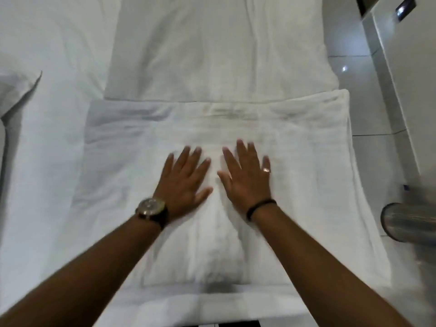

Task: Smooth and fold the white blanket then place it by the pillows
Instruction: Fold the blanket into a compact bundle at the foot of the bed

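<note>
The bed, dressed in a white sheet, filled most of the view, with a tiled floor along its right edge. A large white pillow lay at the far end, and the corner of a second pillow showed at the left edge.

The white blanket lay folded on the bed, its far edge touching the near edge of the large pillow. Its long axis seemed to run from the person toward the pillow, though the wide lens made this hard to judge. It was at least as broad as the pillow, and its right side reached the edge of the bed. A raised ridge of cloth ran lengthwise down its middle, between the forearms.

The left hand, above a wristwatch, lay flat on the blanket with fingers spread and held nothing. The right hand, wearing a ring and a dark wristband, lay flat just beside it, likewise spread and empty.

The main risk appeared to be that middle ridge: pressing outward from both sides could pack it into a hard crease rather than flatten it. Pushing too far to the right might drag the blanket's edge off the bed toward the floor. A forward stroke could shove the folded layers against the pillow and skew them.
</note>
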